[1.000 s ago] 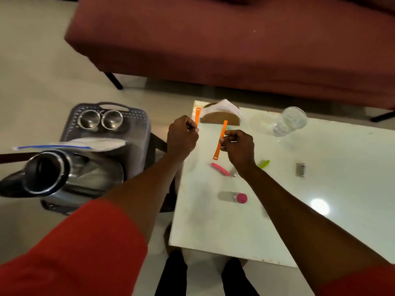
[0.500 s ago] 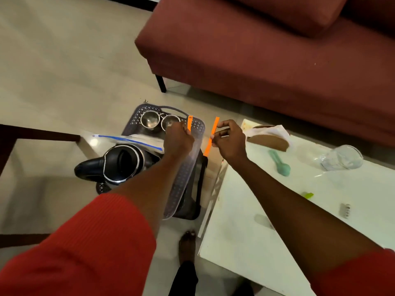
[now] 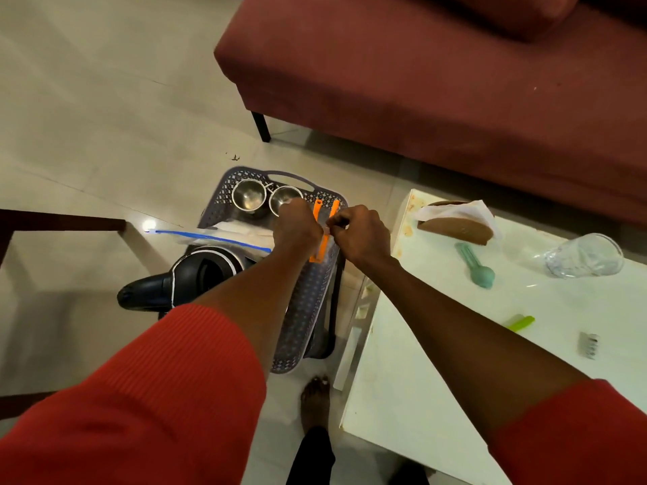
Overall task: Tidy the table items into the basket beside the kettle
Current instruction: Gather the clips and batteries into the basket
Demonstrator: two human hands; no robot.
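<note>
**A:** ok so where are we at? We've got both hands over the grey perforated basket [image 3: 308,302], which sits on the floor just left of the white table [image 3: 413,379]. Our left hand [image 3: 297,227] is curled around one orange clip strip [image 3: 317,211], and our right hand [image 3: 362,236] pinches the other orange strip [image 3: 332,213] between thumb and fingers. Both strips stand roughly upright, side by side, right above the basket's right half.

**B:** yep, same read. Inside the basket we can see two steel cups [image 3: 266,197] at the far end, a zip bag with a blue seal [image 3: 210,236] lying across the middle and sticking out left, and the black kettle [image 3: 196,274] at the near-left side.

**A:** and what's on the table?

**B:** we count a teal spoon [image 3: 478,267], a clear glass [image 3: 584,255] lying on its side, a green clip [image 3: 521,323], a small grey hair clip [image 3: 590,344], and a brown holder with tissue [image 3: 458,222] at the far edge. Maroon sofa [image 3: 437,82] behind it all.
</note>
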